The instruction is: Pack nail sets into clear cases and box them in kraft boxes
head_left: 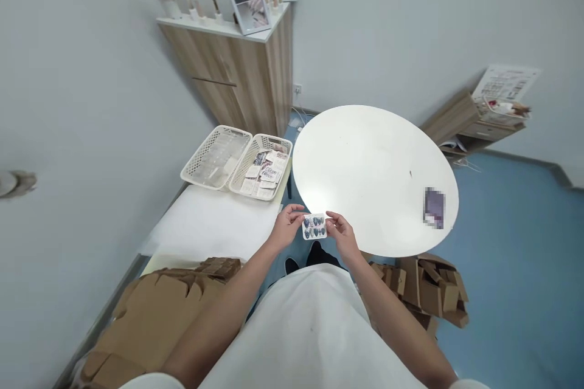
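Observation:
Between my two hands is a small card of press-on nails (pixel 314 227), white with rows of dark and pale nails on it. My left hand (pixel 288 225) pinches its left edge between thumb and fingers. On the opposite edge, my right hand (pixel 341 234) grips it the same way. The card is held in front of my body, near the front left rim of the round white table (pixel 365 170). To the left, a white basket (pixel 260 193) contains several similar cards and packets. Beside it, another white basket (pixel 191 177) has clear plastic pieces in it.
Both baskets stand on a white side table (pixel 210 219). Flattened cardboard boxes (pixel 159 316) lie at lower left, and more cardboard boxes (pixel 433 285) at lower right. A wooden cabinet (pixel 241 73) stands behind the baskets. A blurred purple item (pixel 434 206) rests on the round table.

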Demonstrator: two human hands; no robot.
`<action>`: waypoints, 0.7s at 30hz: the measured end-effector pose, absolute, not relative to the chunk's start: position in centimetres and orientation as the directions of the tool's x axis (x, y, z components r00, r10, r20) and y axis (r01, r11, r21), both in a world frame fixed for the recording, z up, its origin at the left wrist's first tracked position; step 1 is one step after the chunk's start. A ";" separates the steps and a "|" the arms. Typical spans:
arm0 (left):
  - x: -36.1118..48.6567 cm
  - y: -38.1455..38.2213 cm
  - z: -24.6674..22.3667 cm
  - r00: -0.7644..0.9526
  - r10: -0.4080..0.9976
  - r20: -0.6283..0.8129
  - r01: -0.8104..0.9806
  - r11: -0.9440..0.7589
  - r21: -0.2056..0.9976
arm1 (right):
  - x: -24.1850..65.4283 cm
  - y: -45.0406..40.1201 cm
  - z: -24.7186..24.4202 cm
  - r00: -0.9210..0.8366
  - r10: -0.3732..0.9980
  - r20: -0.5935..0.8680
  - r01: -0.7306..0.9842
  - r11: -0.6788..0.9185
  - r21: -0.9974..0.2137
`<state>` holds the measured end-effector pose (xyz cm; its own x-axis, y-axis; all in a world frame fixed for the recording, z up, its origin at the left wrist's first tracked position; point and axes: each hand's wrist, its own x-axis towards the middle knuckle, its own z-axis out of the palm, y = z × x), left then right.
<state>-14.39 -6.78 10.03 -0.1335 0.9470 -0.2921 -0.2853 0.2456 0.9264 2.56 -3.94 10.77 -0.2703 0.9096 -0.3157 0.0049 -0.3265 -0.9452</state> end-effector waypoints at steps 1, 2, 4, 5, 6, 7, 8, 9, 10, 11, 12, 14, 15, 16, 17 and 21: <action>-13.8 -6.5 10.3 -0.098 0.953 -0.288 -0.265 0.254 0.930 | 3.1 -4.1 10.9 -0.259 0.913 -0.315 -0.011 -0.329 -0.944; -13.2 -6.2 10.5 -0.066 0.956 -0.286 -0.246 0.262 0.933 | 3.6 -4.3 10.9 -0.244 0.917 -0.315 -0.024 -0.331 -0.943; -12.0 -5.5 10.7 -0.015 0.957 -0.290 -0.220 0.280 0.934 | 4.8 -4.5 10.9 -0.214 0.924 -0.317 -0.043 -0.333 -0.942; -11.3 -5.1 10.8 0.002 0.956 -0.294 -0.214 0.288 0.933 | 5.4 -4.6 10.8 -0.200 0.927 -0.319 -0.049 -0.334 -0.941; -10.6 -4.7 10.8 0.010 0.954 -0.299 -0.214 0.294 0.932 | 6.1 -4.6 10.7 -0.185 0.929 -0.321 -0.056 -0.336 -0.940; -9.9 -4.3 10.8 0.009 0.952 -0.305 -0.217 0.300 0.929 | 6.8 -4.5 10.6 -0.168 0.930 -0.327 -0.067 -0.342 -0.937; -9.1 -4.0 10.8 0.002 0.950 -0.313 -0.221 0.306 0.926 | 7.5 -4.4 10.6 -0.146 0.930 -0.337 -0.087 -0.351 -0.932; -8.3 -3.7 10.8 -0.009 0.946 -0.324 -0.221 0.314 0.923 | 8.2 -4.3 10.6 -0.120 0.929 -0.351 -0.117 -0.365 -0.924; -7.5 -3.4 10.7 -0.018 0.941 -0.338 -0.217 0.327 0.920 | 9.0 -4.1 10.6 -0.094 0.925 -0.369 -0.158 -0.380 -0.911; -6.6 -3.3 10.7 -0.021 0.934 -0.356 -0.208 0.345 0.915 | 9.7 -3.8 10.6 -0.073 0.919 -0.387 -0.208 -0.393 -0.895; -5.8 -3.2 10.6 -0.015 0.927 -0.374 -0.196 0.365 0.910 | 10.5 -3.5 10.6 -0.062 0.913 -0.403 -0.263 -0.405 -0.876; -4.1 -3.1 10.4 0.011 0.917 -0.398 -0.179 0.393 0.902 | 11.8 -2.9 10.5 -0.068 0.903 -0.424 -0.366 -0.418 -0.832; -3.2 -3.0 10.4 0.019 0.917 -0.399 -0.180 0.395 0.901 | 12.4 -2.6 10.4 -0.084 0.899 -0.430 -0.405 -0.425 -0.810; -2.4 -2.8 10.3 0.022 0.920 -0.391 -0.183 0.388 0.903 | 13.0 -2.3 10.3 -0.104 0.895 -0.434 -0.435 -0.433 -0.789; -1.6 -2.6 10.3 0.018 0.925 -0.378 -0.184 0.375 0.909 | 13.5 -1.9 10.2 -0.127 0.889 -0.440 -0.453 -0.446 -0.772; 0.9 -1.1 10.8 -0.004 0.944 -0.330 -0.119 0.327 0.938 | 15.5 -0.7 9.8 -0.234 0.862 -0.449 -0.410 -0.507 -0.759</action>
